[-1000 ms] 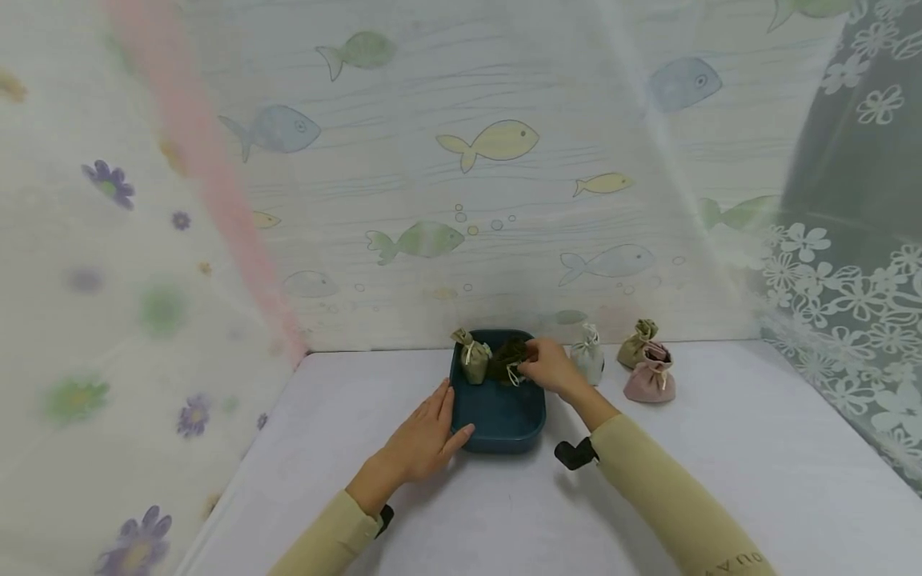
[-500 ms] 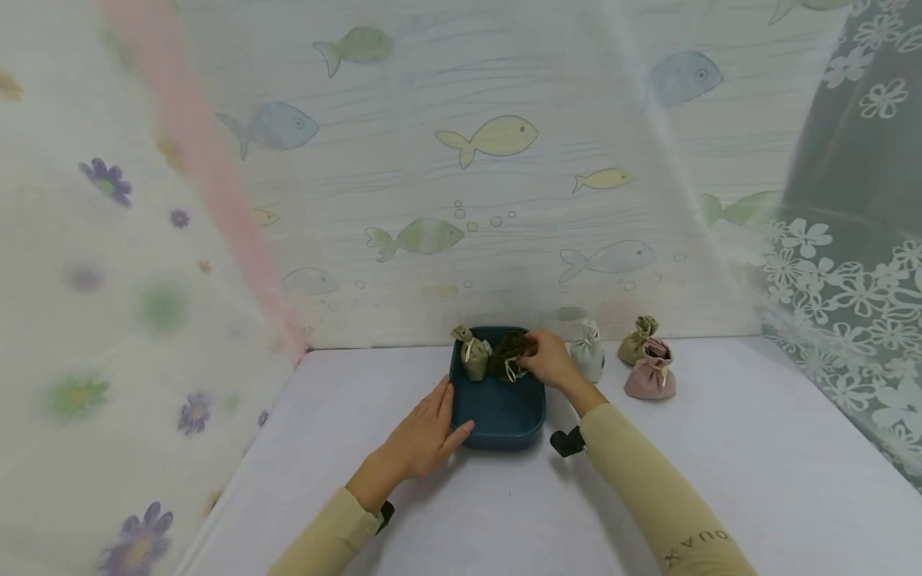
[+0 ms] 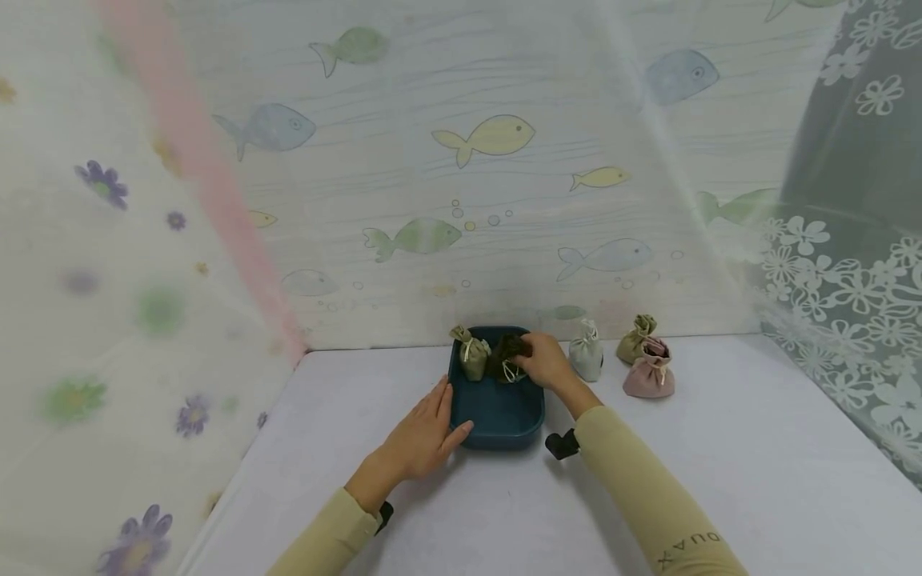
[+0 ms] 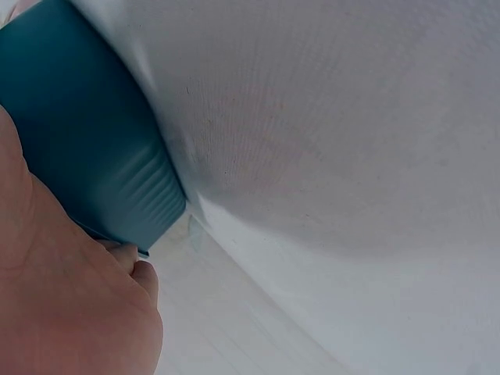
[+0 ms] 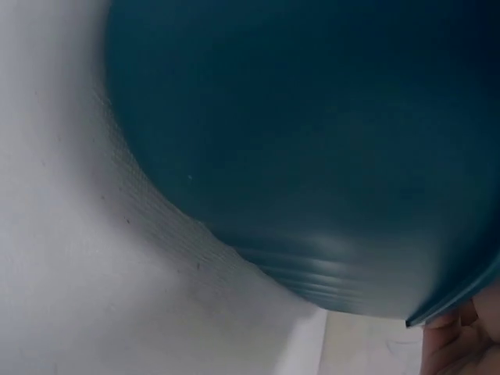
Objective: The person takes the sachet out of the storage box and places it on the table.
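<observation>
The right hand (image 3: 545, 362) reaches over the rim of the blue tub (image 3: 497, 412), its grip pinching the dark brown drawstring pouch (image 3: 506, 360) inside; left of that grip, the left hand (image 3: 419, 438) (straight-fingered, thumb spread) touches the tub's wall.

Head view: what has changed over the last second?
The right forearm's beige fabric sleeve has swung slightly left, toward the dark-blue rectangular tray; the right hand edged along with it. Nothing was visibly released or newly gripped: that hand still holds the dark-brown cloth pouch. The left hand, tray and other pouches stayed put.
</observation>
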